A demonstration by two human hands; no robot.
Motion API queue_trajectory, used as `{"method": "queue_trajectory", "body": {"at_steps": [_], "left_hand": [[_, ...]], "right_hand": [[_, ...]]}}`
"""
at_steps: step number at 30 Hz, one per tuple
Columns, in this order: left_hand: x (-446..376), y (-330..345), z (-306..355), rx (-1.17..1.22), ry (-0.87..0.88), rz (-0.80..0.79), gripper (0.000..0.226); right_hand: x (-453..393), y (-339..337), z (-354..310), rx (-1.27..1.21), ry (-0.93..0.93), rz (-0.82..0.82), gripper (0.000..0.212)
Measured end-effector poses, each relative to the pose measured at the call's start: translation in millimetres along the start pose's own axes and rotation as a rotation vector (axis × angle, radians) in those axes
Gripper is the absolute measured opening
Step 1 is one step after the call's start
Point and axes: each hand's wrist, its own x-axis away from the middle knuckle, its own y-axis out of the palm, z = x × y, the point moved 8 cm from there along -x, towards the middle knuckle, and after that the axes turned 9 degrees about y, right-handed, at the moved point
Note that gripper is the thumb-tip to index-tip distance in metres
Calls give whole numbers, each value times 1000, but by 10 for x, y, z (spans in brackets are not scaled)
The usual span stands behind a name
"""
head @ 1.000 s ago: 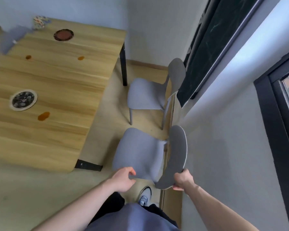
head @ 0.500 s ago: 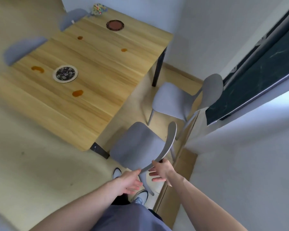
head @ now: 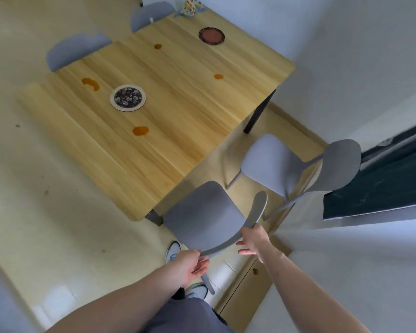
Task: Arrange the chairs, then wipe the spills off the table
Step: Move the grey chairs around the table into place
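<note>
The left hand (head: pixel 190 263) holds one end of the curved back of the near grey chair (head: pixel 202 217), with its fingers (head: pixel 201 266) curled under the back's edge. The right hand (head: pixel 255 241) holds the other end of that same back, thumb up against it and fingers spread loosely below.

Just past the fingers is the chair's seat, which points at the corner of the wooden desk (head: pixel 178 145). A second grey chair (head: pixel 281 167) stands beyond the right hand, near the wall.

Farther out from the fingers, brown spills lie on the desk: one spill (head: pixel 140 131) is nearest, a curved spill (head: pixel 90 83) is off to the left, and two small ones are farther back. A round flowered mat (head: pixel 128 98) sits between the two bigger spills.
</note>
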Motion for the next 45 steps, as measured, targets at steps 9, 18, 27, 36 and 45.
{"method": "queue_trajectory", "body": {"at_steps": [9, 18, 27, 36, 45], "left_hand": [[-270, -258, 657, 118, 13, 81, 26], [-444, -531, 1398, 140, 97, 35, 36], [-601, -663, 1598, 312, 37, 28, 17], [-573, -423, 1508, 289, 53, -2, 15], [-636, -208, 1310, 342, 141, 126, 13]], "right_hand": [[-17, 383, -590, -75, -30, 9, 24], [95, 892, -1341, -33, -34, -73, 26], [-46, 931, -1659, -26, 38, 46, 5], [-260, 759, -1684, -104, -35, -28, 31], [-434, 612, -1738, -155, -60, -171, 34]]}}
